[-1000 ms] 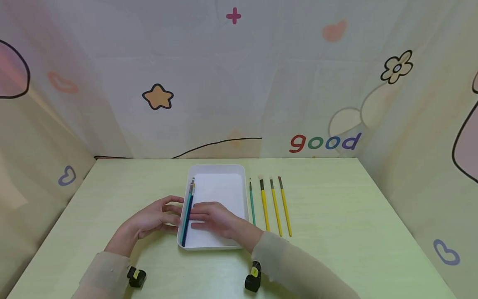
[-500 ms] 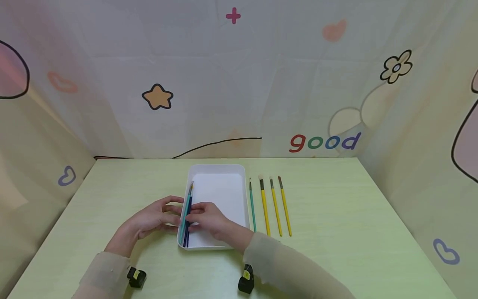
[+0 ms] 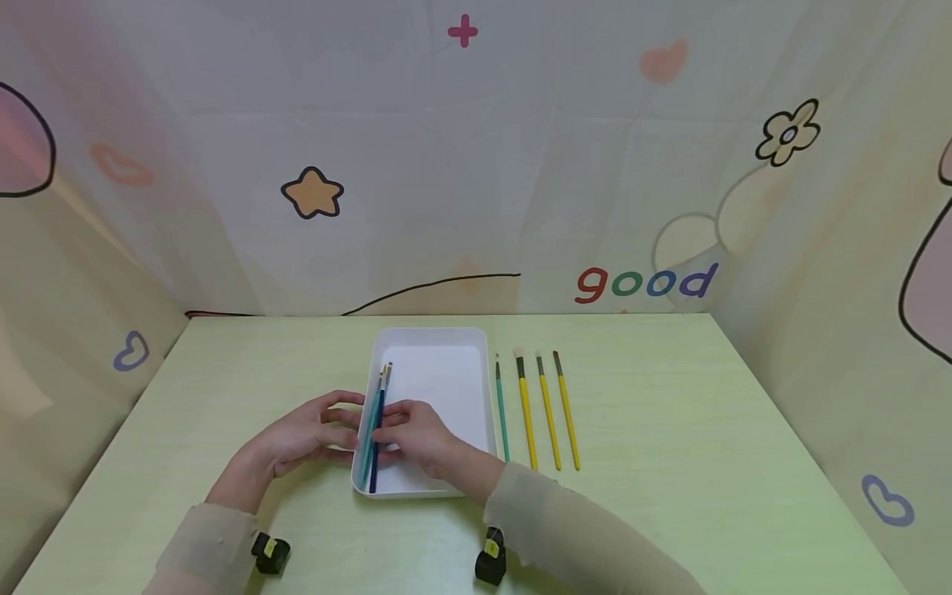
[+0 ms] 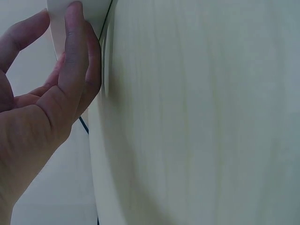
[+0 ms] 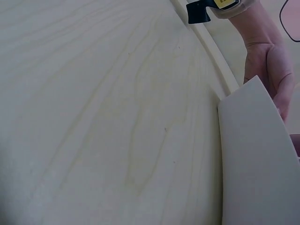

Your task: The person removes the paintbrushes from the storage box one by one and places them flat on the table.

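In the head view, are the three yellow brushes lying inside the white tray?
No, the yellow brushes lie on the table, to the right of the tray.

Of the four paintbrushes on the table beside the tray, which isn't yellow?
The teal-handled paintbrush, at the left end of the row, nearest the white tray; the other three paintbrushes have yellow handles.
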`<state>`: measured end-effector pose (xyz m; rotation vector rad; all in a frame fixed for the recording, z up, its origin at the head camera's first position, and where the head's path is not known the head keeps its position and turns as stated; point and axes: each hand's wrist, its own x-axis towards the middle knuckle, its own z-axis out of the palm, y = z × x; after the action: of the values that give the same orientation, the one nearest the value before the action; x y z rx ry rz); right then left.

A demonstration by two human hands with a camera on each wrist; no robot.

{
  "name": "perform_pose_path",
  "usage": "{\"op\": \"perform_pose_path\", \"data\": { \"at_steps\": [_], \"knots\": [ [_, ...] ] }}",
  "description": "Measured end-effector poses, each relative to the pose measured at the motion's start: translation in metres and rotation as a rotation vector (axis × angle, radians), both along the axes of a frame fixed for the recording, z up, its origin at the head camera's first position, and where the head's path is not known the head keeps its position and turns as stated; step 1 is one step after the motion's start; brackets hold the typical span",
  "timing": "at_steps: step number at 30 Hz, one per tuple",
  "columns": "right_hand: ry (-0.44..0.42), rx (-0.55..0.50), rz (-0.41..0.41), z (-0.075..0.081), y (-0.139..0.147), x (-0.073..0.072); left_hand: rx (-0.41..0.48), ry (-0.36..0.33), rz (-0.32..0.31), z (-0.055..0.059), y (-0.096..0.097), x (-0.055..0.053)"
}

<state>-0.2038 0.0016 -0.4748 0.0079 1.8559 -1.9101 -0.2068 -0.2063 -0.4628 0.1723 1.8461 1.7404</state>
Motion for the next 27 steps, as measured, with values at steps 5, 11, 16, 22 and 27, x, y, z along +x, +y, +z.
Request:
{"op": "perform_pose_path", "data": {
  "at_steps": [5, 11, 16, 22, 27],
  "knots": [
    [-0.004, 0.006, -0.011, 0.003, 0.004, 0.002, 0.003, 0.003, 0.0, -0.001, 0.0, 0.0],
    [-0.014, 0.009, 0.02, 0.007, 0.013, 0.002, -0.004, 0.002, 0.011, -0.001, 0.0, 0.001],
    [-0.01, 0.033, 0.037, 0.009, 0.023, -0.001, -0.023, -0.006, 0.019, 0.0, 0.0, 0.001],
    [0.002, 0.072, 0.038, 0.015, 0.038, -0.004, -0.043, -0.016, 0.046, -0.001, 0.0, -0.001],
    [0.016, 0.098, 0.033, 0.022, 0.051, -0.006, -0.043, -0.014, 0.051, -0.002, 0.0, -0.001]
  ]
}}
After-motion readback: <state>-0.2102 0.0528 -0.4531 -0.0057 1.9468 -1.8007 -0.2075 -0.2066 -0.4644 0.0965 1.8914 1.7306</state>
